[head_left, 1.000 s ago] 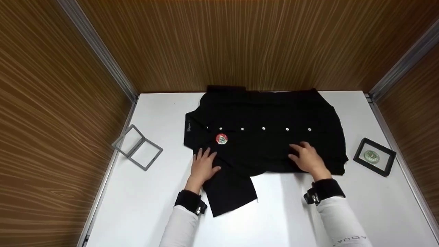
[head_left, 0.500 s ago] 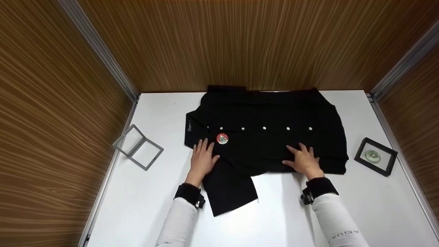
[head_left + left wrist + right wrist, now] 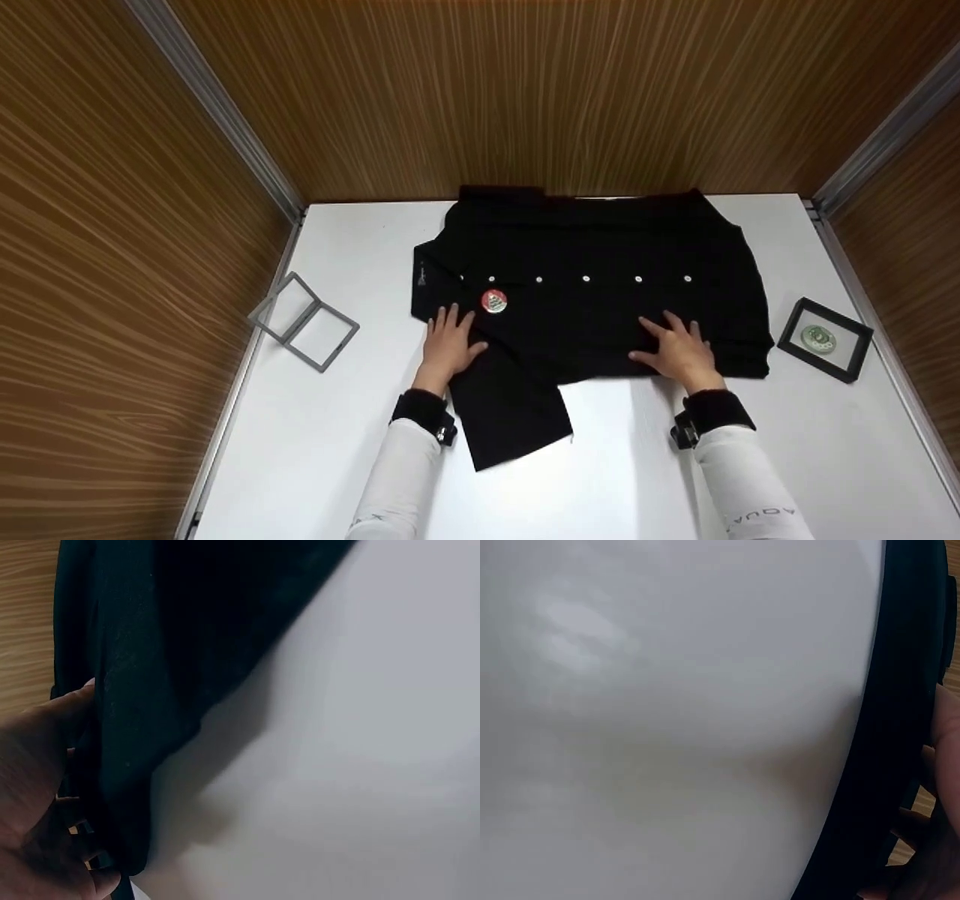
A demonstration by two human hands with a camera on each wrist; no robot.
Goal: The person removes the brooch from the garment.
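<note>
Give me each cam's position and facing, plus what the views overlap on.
Head: above, looking down on the white table, black shirt, badge; both hands, left hand and right hand, and sleeves show.
Left wrist: low by the table, facing the shirt edge; palm and fingers at left.
Right wrist: low, facing table and shirt edge; fingers at right.
Shared: all three show shirt and table.

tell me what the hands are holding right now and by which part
Nothing is gripped. Both hands lie flat on the black shirt: the left hand below the round badge, the right hand near its lower hem.
</note>
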